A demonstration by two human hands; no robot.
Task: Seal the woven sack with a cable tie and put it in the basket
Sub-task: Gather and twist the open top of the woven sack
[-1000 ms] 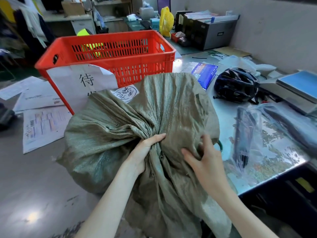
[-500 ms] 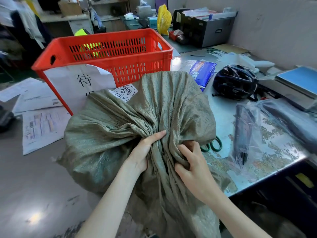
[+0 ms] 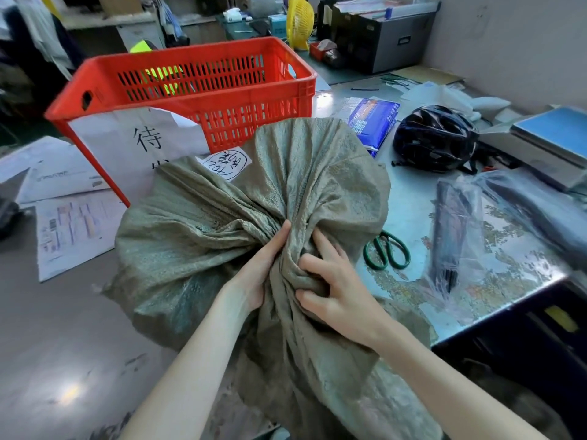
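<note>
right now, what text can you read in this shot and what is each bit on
"待": large black character on the white paper sheet on the red basket; a character below it is hidden by the woven sack.
White label on the sack: circled handwriting, too unclear to read.
Blue packet: print too small to read.
Printed sheets at left: blurred.
</note>
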